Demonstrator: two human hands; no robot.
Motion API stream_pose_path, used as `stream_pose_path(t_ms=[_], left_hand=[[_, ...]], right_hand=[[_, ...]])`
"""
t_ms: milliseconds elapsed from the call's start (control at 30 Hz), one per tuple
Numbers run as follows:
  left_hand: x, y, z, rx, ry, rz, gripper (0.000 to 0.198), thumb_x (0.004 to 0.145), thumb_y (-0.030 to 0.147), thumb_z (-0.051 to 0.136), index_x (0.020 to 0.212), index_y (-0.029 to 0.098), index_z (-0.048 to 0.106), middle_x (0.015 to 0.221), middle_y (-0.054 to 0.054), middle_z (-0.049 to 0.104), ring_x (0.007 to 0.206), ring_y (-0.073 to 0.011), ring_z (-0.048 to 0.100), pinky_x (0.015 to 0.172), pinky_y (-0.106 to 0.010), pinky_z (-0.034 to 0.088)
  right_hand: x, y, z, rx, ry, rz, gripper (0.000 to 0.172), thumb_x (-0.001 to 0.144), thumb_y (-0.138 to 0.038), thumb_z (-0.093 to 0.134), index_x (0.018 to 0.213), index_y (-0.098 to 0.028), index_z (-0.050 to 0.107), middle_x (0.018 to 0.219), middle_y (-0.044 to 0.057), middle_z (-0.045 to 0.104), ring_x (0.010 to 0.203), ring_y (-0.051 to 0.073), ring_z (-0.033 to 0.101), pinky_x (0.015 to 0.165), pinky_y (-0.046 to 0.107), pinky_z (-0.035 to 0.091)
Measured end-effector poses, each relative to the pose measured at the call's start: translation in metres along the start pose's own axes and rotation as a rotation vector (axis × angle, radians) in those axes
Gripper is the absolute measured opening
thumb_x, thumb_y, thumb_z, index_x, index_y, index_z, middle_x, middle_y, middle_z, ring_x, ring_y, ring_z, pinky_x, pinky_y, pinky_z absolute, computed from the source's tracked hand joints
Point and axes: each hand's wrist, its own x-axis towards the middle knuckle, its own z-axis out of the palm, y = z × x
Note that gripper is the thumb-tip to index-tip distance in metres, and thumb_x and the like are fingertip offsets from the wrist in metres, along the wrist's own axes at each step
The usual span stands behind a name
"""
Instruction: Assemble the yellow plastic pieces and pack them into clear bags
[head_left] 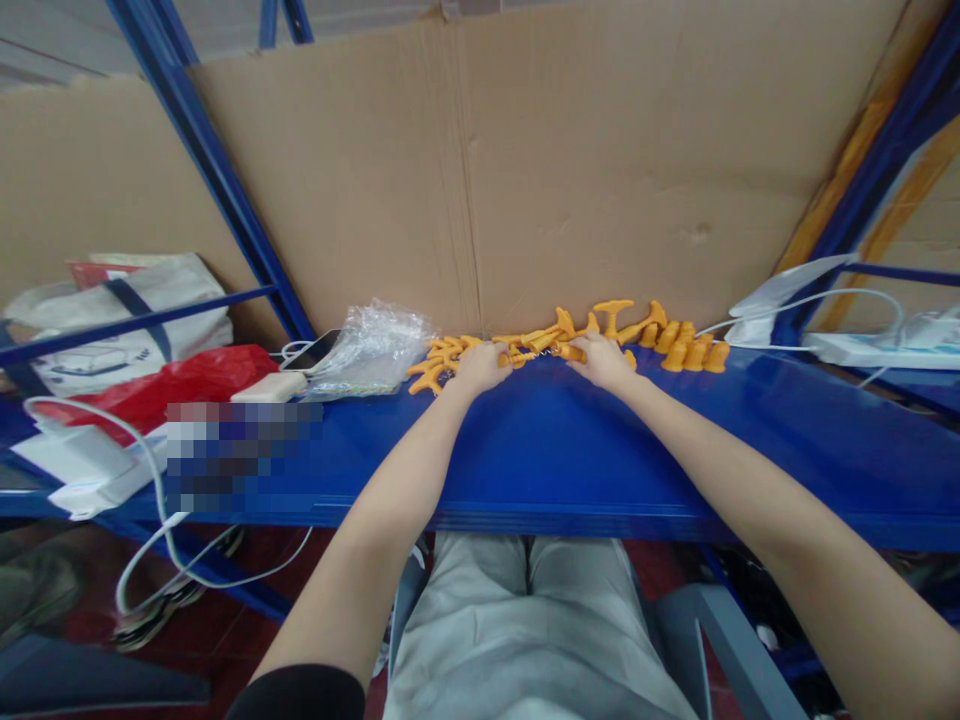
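Metal spiral [547,351] | between left hand [484,369], grip unclear | and right hand [602,362], pinching orange cap [573,354]

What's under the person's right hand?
At the fingertips of the right hand, part of an orange-yellow plastic piece shows, with a metal spiral to its left. The rest of that piece, and whatever lies beneath the palm, is covered.

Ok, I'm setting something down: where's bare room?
Bare blue worktop shows between the two forearms and right of the yellow cup-shaped pieces. Crowded: the back, with yellow T-shaped handles; the left, around the red plastic bag.
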Motion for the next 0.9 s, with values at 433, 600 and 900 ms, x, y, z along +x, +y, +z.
stream_pose_path(t_ms=[433,600,900], left_hand=[[0.001,-0.001,0.005,-0.011,0.102,0.019,0.030,0.090,0.034,0.059,0.115,0.022,0.071,0.111,-0.009,0.069,0.103,-0.0257,0.066,0.085,-0.032,0.050],[0.002,0.004,0.006,0.014,0.102,0.051,0.029,0.094,0.035,0.054,0.115,0.023,0.070,0.109,-0.009,0.066,0.099,-0.0251,0.066,0.082,-0.032,0.049],[0.006,-0.005,0.014,-0.048,0.121,0.118,0.029,0.096,0.037,0.055,0.119,0.024,0.068,0.109,-0.008,0.065,0.101,-0.0232,0.065,0.085,-0.031,0.047]], right_hand=[[-0.003,-0.013,-0.011,-0.052,0.048,-0.054,0.024,0.093,-0.021,0.052,0.113,-0.014,0.065,0.114,0.020,0.060,0.103,0.033,0.062,0.089,0.050,0.048],[-0.003,-0.024,-0.010,0.026,0.067,-0.125,0.033,0.096,-0.025,0.051,0.124,-0.016,0.064,0.116,0.018,0.057,0.100,0.030,0.062,0.090,0.048,0.049],[0.002,-0.007,0.006,0.262,0.162,-0.271,0.039,0.093,-0.026,0.053,0.131,-0.021,0.063,0.111,0.014,0.055,0.096,0.026,0.061,0.089,0.048,0.053]])
